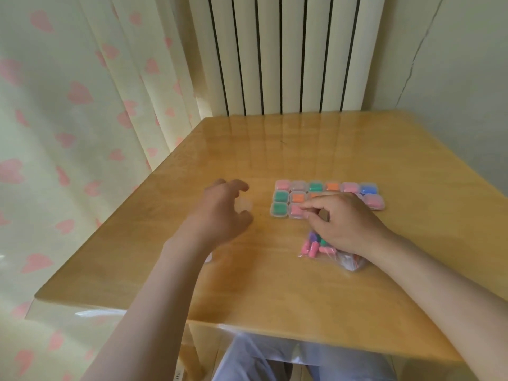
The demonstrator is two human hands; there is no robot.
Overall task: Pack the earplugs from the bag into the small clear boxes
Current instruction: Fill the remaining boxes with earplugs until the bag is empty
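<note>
Small clear boxes [316, 187] filled with pink, green, orange and blue earplugs lie in three rows on the wooden table [275, 284]. My right hand [346, 224] reaches over the rows, and its thumb and forefinger pinch the right edge of a pink-filled box [294, 210] in the near row. Just behind that hand's wrist lies the clear bag [327, 250] of pink, purple and green earplugs, partly hidden by it. My left hand [222, 213] hovers to the left with loosely curled fingers above an empty clear box [244, 206], holding nothing.
Another faint clear piece [209, 258] lies beside my left forearm. A radiator [275, 50] stands behind the table's far edge and a heart-patterned curtain [82, 133] hangs at the left. My knees show below the near table edge.
</note>
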